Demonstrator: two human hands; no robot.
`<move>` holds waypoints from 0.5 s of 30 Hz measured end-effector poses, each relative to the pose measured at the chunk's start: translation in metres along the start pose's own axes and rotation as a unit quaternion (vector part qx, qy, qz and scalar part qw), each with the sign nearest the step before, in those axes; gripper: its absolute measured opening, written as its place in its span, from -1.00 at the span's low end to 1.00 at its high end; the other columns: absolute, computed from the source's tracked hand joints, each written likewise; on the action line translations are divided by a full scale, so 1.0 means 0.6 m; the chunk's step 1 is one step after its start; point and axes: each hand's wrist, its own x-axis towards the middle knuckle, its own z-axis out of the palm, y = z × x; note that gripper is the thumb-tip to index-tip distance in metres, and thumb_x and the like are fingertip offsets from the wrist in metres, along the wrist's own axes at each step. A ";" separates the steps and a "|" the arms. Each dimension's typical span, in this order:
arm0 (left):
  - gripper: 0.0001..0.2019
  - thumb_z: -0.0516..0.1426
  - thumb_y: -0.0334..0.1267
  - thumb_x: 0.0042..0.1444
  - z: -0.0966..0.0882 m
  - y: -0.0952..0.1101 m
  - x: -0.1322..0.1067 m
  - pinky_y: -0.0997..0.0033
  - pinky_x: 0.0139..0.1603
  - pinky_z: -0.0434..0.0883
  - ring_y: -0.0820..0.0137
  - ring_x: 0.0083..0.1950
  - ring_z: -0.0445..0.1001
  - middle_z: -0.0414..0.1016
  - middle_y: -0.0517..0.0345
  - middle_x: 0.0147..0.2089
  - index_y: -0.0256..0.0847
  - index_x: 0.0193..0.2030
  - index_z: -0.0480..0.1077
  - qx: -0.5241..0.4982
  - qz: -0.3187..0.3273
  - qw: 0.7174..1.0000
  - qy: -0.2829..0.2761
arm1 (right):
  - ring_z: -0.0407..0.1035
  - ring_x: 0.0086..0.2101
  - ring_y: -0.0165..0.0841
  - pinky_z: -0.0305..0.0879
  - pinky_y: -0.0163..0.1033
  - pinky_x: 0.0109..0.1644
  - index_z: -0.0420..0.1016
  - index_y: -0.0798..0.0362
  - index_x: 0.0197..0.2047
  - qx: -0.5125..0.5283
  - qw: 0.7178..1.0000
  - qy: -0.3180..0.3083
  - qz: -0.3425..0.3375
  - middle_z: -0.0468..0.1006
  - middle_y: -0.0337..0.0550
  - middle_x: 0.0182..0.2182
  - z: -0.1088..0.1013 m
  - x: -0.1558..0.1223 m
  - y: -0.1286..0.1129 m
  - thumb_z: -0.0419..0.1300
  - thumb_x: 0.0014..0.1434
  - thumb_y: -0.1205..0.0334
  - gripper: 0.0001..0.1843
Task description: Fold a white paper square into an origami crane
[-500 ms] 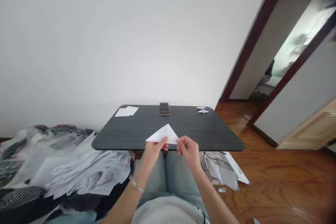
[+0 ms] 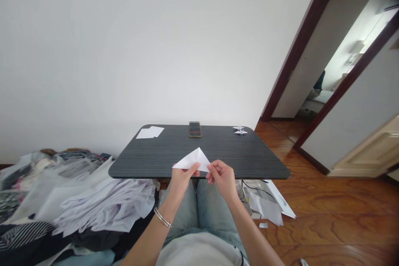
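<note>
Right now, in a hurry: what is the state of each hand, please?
Left hand: closed, pinching the folded white paper near its left corner.
Right hand: closed, pinching the same paper near its right corner.

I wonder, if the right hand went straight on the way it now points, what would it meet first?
Most likely the white folded paper triangle: the right hand already seems to pinch its right corner, though depth is hard to judge from this view.

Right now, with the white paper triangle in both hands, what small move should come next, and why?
Probably run a thumb along the lower edge of the white paper triangle to firm it: the left hand and right hand both pinch there.
</note>
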 end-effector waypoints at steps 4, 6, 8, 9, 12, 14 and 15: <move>-0.78 0.30 -0.23 -0.23 0.000 0.003 0.000 0.50 -0.50 0.41 0.47 -0.59 0.40 0.47 0.19 -0.62 -0.37 -0.49 0.45 0.015 0.016 1.000 0.004 | 0.24 -0.75 -0.55 0.16 -0.47 -0.68 0.35 0.11 -0.51 0.007 0.999 -0.031 0.027 0.43 -0.29 -0.72 -0.004 0.004 0.002 0.21 0.04 0.05 -0.70; -0.79 0.30 -0.24 -0.22 -0.002 0.004 0.000 0.51 -0.48 0.41 0.47 -0.58 0.41 0.46 0.18 -0.63 -0.37 -0.52 0.44 0.027 0.032 0.999 -0.002 | 0.24 -0.76 -0.54 0.14 -0.47 -0.71 0.33 0.12 -0.54 0.011 0.997 -0.058 0.056 0.44 -0.28 -0.73 -0.006 0.006 0.004 0.22 0.02 0.03 -0.68; -0.79 0.30 -0.24 -0.22 -0.003 0.002 0.001 0.51 -0.47 0.40 0.47 -0.57 0.40 0.46 0.17 -0.63 -0.37 -0.51 0.44 0.032 0.034 0.999 -0.014 | 0.24 -0.77 -0.53 0.14 -0.47 -0.72 0.32 0.11 -0.54 0.018 0.995 -0.071 0.072 0.44 -0.28 -0.74 -0.006 0.006 0.006 0.23 0.00 0.02 -0.67; -0.78 0.30 -0.24 -0.23 -0.004 0.000 0.002 0.51 -0.48 0.40 0.48 -0.57 0.40 0.46 0.17 -0.62 -0.37 -0.50 0.44 0.029 0.025 0.999 -0.019 | 0.25 -0.77 -0.53 0.15 -0.47 -0.72 0.31 0.11 -0.54 0.022 0.994 -0.073 0.074 0.44 -0.29 -0.74 -0.006 0.006 0.007 0.24 -0.01 0.02 -0.67; -0.74 0.29 -0.18 -0.23 -0.007 -0.009 0.004 0.53 -0.59 0.34 0.48 -0.58 0.37 0.45 0.16 -0.59 -0.36 -0.49 0.44 0.016 -0.027 0.999 -0.042 | 0.26 -0.76 -0.52 0.17 -0.46 -0.71 0.31 0.11 -0.53 0.020 0.994 -0.084 0.069 0.44 -0.29 -0.74 -0.006 0.005 0.007 0.23 -0.01 0.01 -0.66; -0.71 0.26 -0.12 -0.21 -0.008 -0.015 0.004 0.58 -0.70 0.20 0.53 -0.64 0.30 0.41 0.16 -0.62 -0.36 -0.55 0.41 0.019 -0.054 0.996 -0.062 | 0.26 -0.76 -0.52 0.18 -0.45 -0.70 0.31 0.11 -0.52 0.010 0.993 -0.094 0.065 0.44 -0.30 -0.73 -0.005 0.004 0.006 0.22 0.01 0.01 -0.67; -0.70 0.24 -0.10 -0.19 -0.009 -0.017 0.003 0.59 -0.73 0.12 0.56 -0.68 0.24 0.37 0.18 -0.64 -0.36 -0.59 0.39 0.028 -0.059 0.995 -0.073 | 0.27 -0.75 -0.52 0.18 -0.45 -0.69 0.32 0.11 -0.52 0.003 0.993 -0.098 0.063 0.44 -0.30 -0.73 -0.005 0.003 0.005 0.21 0.01 0.01 -0.67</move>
